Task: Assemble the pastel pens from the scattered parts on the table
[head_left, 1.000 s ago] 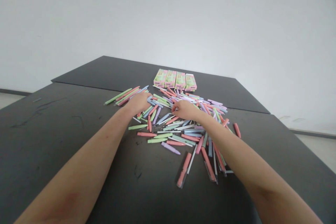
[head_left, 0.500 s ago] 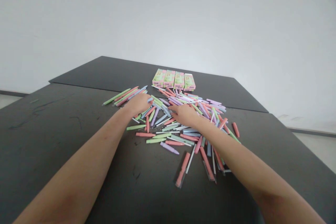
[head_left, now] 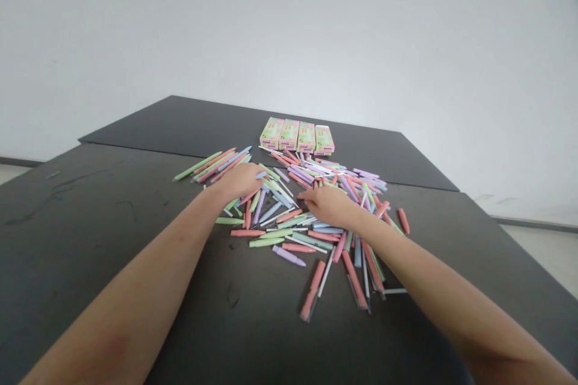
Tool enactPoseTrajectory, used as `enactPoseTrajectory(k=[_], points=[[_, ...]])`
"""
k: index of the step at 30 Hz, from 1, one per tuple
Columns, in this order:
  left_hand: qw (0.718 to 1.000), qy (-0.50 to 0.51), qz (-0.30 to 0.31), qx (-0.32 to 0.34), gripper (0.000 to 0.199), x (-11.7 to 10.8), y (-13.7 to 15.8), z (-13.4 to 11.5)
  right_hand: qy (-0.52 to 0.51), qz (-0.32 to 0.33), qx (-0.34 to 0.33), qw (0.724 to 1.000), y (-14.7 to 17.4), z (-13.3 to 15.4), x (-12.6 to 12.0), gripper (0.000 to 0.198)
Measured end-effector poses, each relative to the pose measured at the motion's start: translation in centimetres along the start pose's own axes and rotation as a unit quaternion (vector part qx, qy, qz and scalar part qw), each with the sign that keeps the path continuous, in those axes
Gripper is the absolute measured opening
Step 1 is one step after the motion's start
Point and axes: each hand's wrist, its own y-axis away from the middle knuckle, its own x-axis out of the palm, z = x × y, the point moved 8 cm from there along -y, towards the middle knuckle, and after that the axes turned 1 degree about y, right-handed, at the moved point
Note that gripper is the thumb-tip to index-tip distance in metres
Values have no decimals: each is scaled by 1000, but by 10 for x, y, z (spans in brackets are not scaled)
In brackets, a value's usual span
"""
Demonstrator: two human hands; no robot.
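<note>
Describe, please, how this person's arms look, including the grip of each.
The left grip and right grip are bare hands, without gloves. The left forearm and right forearm taper smoothly and show no sleeve, watch or bracelet. Whether rings are worn, I cannot tell.

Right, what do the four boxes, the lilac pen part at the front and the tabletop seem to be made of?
Four boxes: probably thin printed card, judging by the straight edges and patterned panels.
Lilac pen part: likely moulded plastic, fairly matt; its colour is even and its shape smooth.
Tabletop: smooth, dark, low-sheen, perhaps laminate or painted board; the look leaves it open.
</note>
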Motion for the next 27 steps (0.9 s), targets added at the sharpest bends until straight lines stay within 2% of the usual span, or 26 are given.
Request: enactPoseTrajectory(k=[8,13,18,21,27], points=[[1000,20,3,9,33,2,-4,8,7,-11,91,996,12,-40,-7,45],[1000,22,4,21,33,1,-3,12,19,-38,108,993,14,-57,-14,41],[1000,-5,-2,-4,32,-6,1,14,-2,-38,163,986,19,-77,-10,34],[1000,-10,8,-16,30,-6,1,14,2,-19,160,987,20,-76,-3,33],[1000,-12,-11,-9,32,1,-5,17,10,-7,131,991,21,-55,4,35]])
